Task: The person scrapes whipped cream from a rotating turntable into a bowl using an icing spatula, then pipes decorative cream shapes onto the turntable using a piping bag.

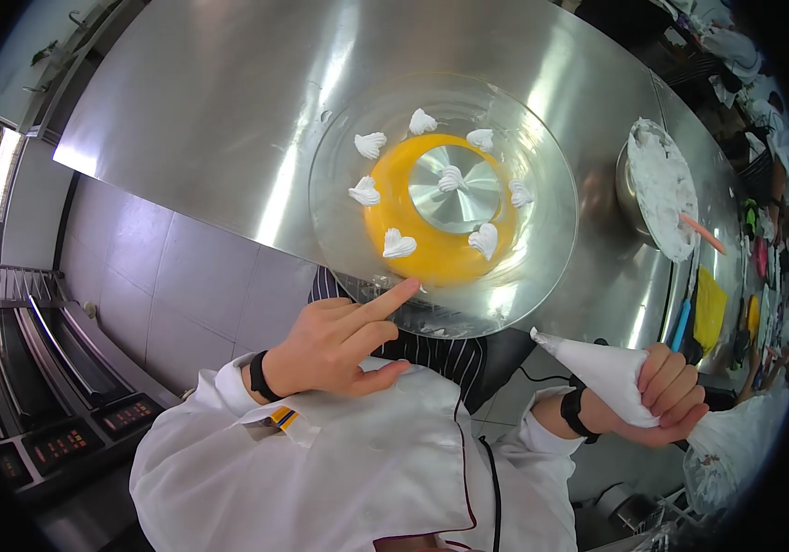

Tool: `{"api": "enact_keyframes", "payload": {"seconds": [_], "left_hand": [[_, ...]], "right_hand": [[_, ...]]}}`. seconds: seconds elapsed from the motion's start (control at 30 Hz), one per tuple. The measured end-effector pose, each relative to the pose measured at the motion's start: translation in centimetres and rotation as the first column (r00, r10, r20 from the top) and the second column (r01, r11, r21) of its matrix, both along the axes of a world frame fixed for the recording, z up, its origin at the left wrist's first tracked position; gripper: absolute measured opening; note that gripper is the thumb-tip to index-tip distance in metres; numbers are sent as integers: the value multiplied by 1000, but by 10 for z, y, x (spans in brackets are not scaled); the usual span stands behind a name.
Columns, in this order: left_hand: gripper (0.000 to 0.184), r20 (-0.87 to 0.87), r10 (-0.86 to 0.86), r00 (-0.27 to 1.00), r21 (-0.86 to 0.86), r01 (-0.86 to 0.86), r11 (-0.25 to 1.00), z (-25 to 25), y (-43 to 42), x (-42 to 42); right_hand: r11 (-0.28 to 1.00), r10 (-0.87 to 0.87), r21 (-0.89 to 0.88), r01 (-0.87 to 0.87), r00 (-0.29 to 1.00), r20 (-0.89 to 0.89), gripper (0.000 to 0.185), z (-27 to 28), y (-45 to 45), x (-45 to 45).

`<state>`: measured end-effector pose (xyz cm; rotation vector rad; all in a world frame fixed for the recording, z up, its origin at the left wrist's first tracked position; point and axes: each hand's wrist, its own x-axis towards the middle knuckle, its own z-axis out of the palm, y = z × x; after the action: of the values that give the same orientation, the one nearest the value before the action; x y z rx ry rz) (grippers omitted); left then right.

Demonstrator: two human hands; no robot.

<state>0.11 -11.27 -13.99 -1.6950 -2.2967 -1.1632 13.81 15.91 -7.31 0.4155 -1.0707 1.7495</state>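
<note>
A round clear turntable (339,184) with a yellow and silver base (385,198) showing beneath it stands near the steel table's front edge. Piped white cream dollops, such as one at the lower left (400,244), form a ring on it, with another cream dollop (450,179) at the centre. My left hand (344,340) is open and holds nothing; its index finger stretches to the turntable's near rim beside a small white smear. A piping bag (597,368) filled with white cream is gripped in my right hand (675,396), its tip pointing up and left, off the turntable.
A metal bowl (632,198) of white cream with an orange-handled tool (702,233) in it stands to the right. Beyond lie a blue-handled tool (681,322) and a yellow cloth-like item (711,308). Ovens (54,396) are at the left.
</note>
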Motion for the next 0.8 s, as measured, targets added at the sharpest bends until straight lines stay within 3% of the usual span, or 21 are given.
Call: {"api": "enact_keyframes", "payload": {"seconds": [0.33,0.5,0.63,0.7,0.73,0.8], "left_hand": [[32,-26,-6,1000,-22,6,1000,-1,4,-4],[31,31,113,993,36,-114,993,1,-1,-1],[30,53,38,998,-5,-38,999,4,2,-3],[23,180,-122,976,166,92,982,-11,-4,-9],[23,177,-128,976,164,98,982,-18,-7,-10],[16,524,-377,764,557,27,830,-26,-13,-3]], "right_hand": [[1000,-11,10,11,1000,-19,40,-2,2,-2],[1000,-30,-11,29,999,-20,39,-2,2,-1],[1000,5,-23,-6,1000,-19,39,-3,2,-3],[1000,5,-16,-5,1000,-27,39,-4,4,-3],[1000,-11,-14,11,1000,-27,39,-4,4,-2],[1000,-27,-15,26,999,-27,39,-3,3,-2]]}}
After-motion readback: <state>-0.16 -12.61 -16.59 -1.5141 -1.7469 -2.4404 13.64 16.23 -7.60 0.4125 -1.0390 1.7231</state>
